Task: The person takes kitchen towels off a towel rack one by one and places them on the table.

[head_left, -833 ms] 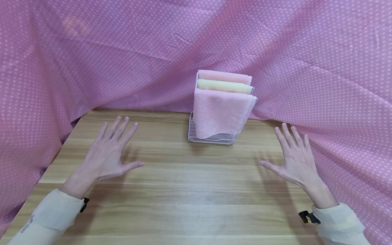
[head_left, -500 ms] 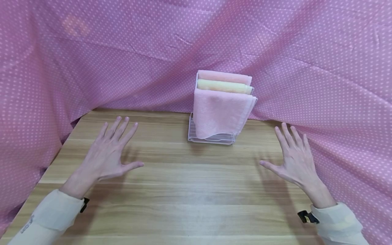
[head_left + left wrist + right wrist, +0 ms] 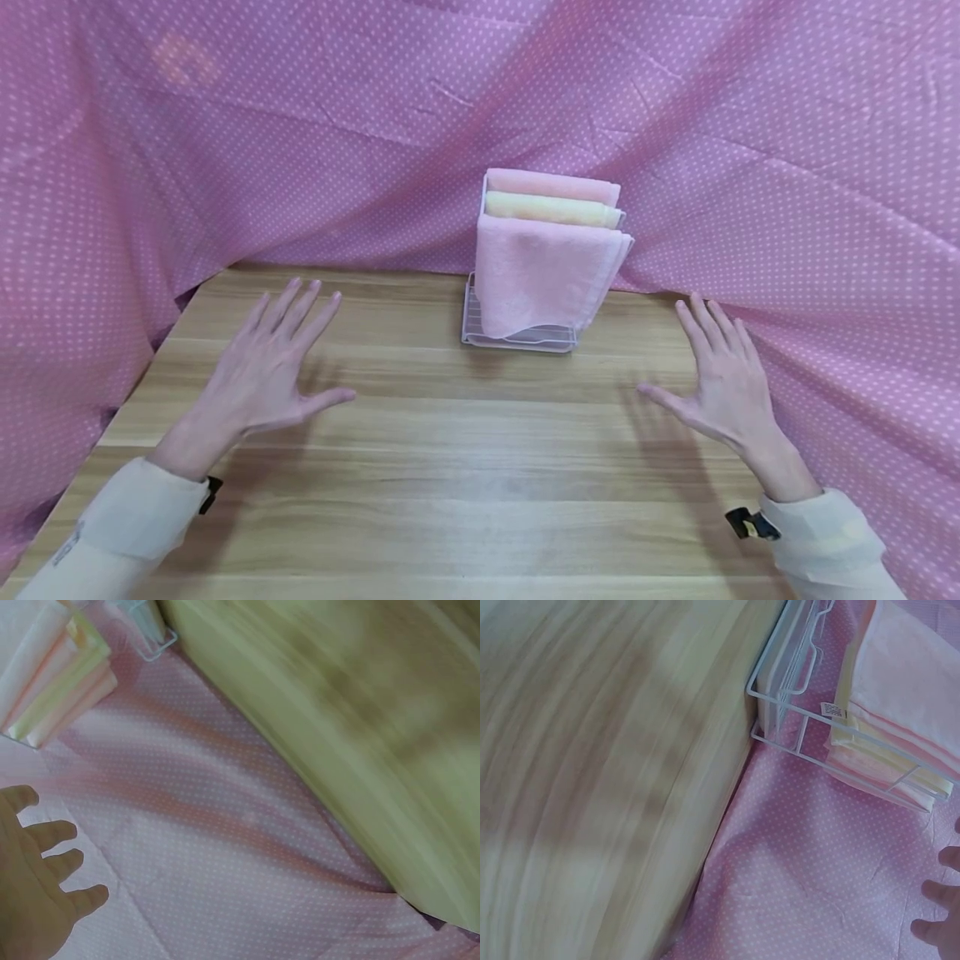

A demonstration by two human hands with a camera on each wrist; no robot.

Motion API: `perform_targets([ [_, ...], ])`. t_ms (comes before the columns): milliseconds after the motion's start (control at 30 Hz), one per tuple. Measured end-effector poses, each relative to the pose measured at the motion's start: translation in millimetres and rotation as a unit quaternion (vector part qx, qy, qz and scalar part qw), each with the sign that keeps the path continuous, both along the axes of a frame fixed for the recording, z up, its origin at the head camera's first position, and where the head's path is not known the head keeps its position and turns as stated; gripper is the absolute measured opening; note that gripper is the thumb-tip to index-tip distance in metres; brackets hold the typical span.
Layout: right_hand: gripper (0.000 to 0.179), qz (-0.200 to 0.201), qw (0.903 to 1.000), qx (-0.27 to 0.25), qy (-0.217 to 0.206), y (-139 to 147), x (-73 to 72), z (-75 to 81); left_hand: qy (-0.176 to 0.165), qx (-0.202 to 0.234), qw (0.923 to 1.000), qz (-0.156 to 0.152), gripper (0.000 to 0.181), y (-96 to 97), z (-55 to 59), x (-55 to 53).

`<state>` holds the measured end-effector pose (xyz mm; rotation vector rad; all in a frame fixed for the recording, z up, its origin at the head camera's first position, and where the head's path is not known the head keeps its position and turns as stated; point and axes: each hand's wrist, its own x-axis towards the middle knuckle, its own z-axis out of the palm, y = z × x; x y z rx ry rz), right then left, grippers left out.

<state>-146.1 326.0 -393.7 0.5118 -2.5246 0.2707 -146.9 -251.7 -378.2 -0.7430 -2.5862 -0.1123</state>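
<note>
A white wire rack [image 3: 476, 323] stands at the back of the table, right of centre. Three folded towels hang over it: a pale pink towel [image 3: 543, 275] in front, a yellow towel [image 3: 551, 209] in the middle and another pink towel [image 3: 551, 182] behind. My left hand [image 3: 262, 373] hovers over the table to the left of the rack, fingers spread and thumb out. To the right of the rack, my right hand [image 3: 729, 392] is held palm down, thumb stretched inward. Both hands hold nothing and are apart from the towels. In the wrist views only fingers show at the edges.
The wood-grain table [image 3: 465, 475] spreads below the hands. Pink polka-dot cloth [image 3: 315, 133] hangs along its back and both sides, close to the right hand. A small label [image 3: 832, 710] shows among the towels in the right wrist view.
Both hands have shifted very slightly forward. The fingers of my right hand are a little closer together. The rack and towels stay as they were.
</note>
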Motion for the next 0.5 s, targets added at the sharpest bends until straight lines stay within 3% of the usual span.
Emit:
perform_targets([
  [233, 0.111, 0.037, 0.9939, -0.102, 0.021, -5, -9.3, 8.3, 0.023, 0.009, 0.9992, -0.031, 0.113, 21.6, 15.1, -9.8],
  [500, 0.079, 0.091, 0.9651, -0.242, 0.04, -14, -25.5, 17.8, 0.061, 0.043, 0.9928, -0.093, 0.107, 56.3, 37.2, -28.2],
])
